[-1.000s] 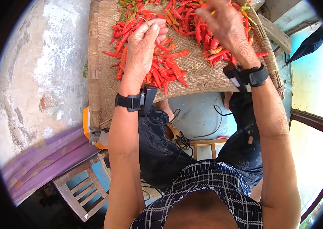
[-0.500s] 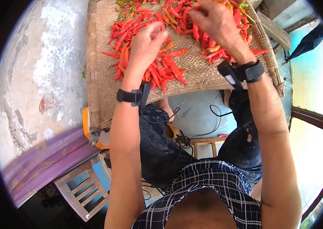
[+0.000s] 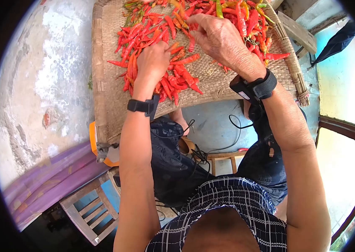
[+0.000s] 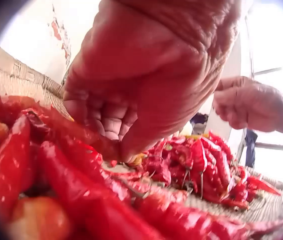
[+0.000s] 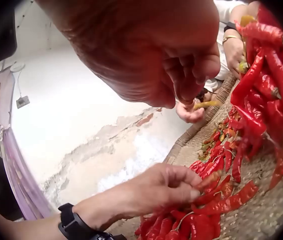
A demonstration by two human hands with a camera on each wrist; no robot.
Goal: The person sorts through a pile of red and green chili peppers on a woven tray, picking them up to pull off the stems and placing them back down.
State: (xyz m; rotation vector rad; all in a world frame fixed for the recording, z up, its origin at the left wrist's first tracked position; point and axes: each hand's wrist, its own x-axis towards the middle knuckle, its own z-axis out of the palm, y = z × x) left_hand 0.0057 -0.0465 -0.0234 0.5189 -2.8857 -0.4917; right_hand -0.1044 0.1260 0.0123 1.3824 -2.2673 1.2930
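My left hand (image 3: pixel 154 63) is down at the near left pile of red chili peppers (image 3: pixel 179 86). In the right wrist view, the left hand's thumb and fingers pinch a red chili pepper (image 5: pixel 210 181) at the top of the pile. My right hand (image 3: pixel 223 44) is held over the woven tray (image 3: pixel 211 86), between the left pile and a larger right-hand pile of chili peppers (image 3: pixel 253 25). Its fingers (image 5: pixel 184 75) are curled in toward the palm, and nothing shows in them. The left wrist view also has this right hand (image 4: pixel 254 102) raised above the peppers.
Across the tray, another person's hand (image 5: pixel 190 112) holds a yellowish pepper (image 5: pixel 206 105). Greenish peppers (image 3: pixel 133 8) lie at the far left. A peeling wall (image 3: pixel 55 75) runs along the left, and a wooden chair (image 3: pixel 91 206) stands low left. Cables (image 3: pixel 202 155) hang between the legs.
My left hand has come down from above the pile onto its peppers, its fingers lower. The right hand has moved left and nearer me, away from the right-hand pile.
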